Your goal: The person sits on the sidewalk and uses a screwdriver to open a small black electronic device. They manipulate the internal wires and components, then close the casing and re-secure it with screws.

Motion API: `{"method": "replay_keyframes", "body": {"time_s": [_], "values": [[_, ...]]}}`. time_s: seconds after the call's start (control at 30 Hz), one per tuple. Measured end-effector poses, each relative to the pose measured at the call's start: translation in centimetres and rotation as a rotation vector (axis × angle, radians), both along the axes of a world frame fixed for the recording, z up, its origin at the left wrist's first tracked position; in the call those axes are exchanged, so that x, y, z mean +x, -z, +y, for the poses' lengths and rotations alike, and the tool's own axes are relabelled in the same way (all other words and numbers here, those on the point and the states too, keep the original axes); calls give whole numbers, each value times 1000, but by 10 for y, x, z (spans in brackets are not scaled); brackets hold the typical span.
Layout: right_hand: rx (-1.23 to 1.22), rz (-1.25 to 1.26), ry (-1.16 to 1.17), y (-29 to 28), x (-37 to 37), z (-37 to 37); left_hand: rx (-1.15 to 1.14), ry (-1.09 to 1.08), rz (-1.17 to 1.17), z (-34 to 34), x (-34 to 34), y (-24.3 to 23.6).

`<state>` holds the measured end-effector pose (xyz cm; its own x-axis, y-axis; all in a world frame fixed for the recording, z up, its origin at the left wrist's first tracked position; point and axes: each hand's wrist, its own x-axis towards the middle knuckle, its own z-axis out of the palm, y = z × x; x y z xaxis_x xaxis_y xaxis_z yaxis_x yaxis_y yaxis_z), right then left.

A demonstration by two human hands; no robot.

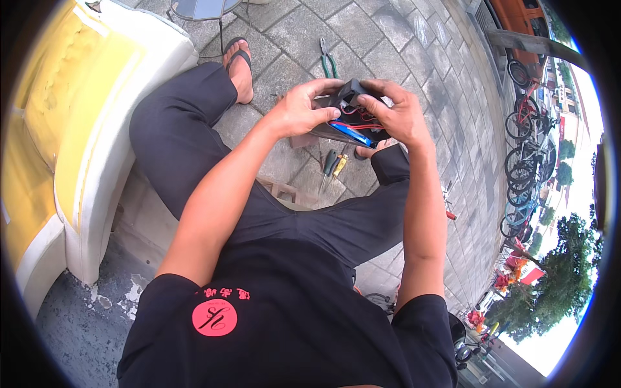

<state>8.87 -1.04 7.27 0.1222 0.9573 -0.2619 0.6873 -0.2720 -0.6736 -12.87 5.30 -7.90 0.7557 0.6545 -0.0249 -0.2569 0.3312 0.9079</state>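
Note:
Between both hands, above the paving, is an opened black device casing with red wires and a blue part showing inside it. My left hand grips its left side, thumb on the near edge and fingers round the far side. My right hand holds the right side, with the thumb on top. Below the casing lie a dark-handled screwdriver and a yellow-handled screwdriver on the ground. Pliers with green handles rest on the paving beyond my hands. My fingers hide part of the casing.
A yellow and white padded seat or wall stands close on the left. Grey paving slabs cover the ground. Several parked bicycles and an orange vehicle are off to the right. A brick with holes lies between my legs.

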Motion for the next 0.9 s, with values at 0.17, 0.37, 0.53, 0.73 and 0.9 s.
{"method": "replay_keyframes", "body": {"time_s": [0.17,0.37,0.53,0.73,0.9], "values": [[40,-21,12,9,5,-2,70,-42,61,-2,2,2],[15,-161,-111,-2,-5,9,77,-73,66,-6,0,-7],[-68,-262,-221,-9,-15,23,93,-81,72,-6,2,-4],[-107,-282,-245,-12,-20,29,47,-81,23,-6,1,-5],[-76,-286,-272,-13,-20,32,69,-82,50,-5,0,-7]]}}
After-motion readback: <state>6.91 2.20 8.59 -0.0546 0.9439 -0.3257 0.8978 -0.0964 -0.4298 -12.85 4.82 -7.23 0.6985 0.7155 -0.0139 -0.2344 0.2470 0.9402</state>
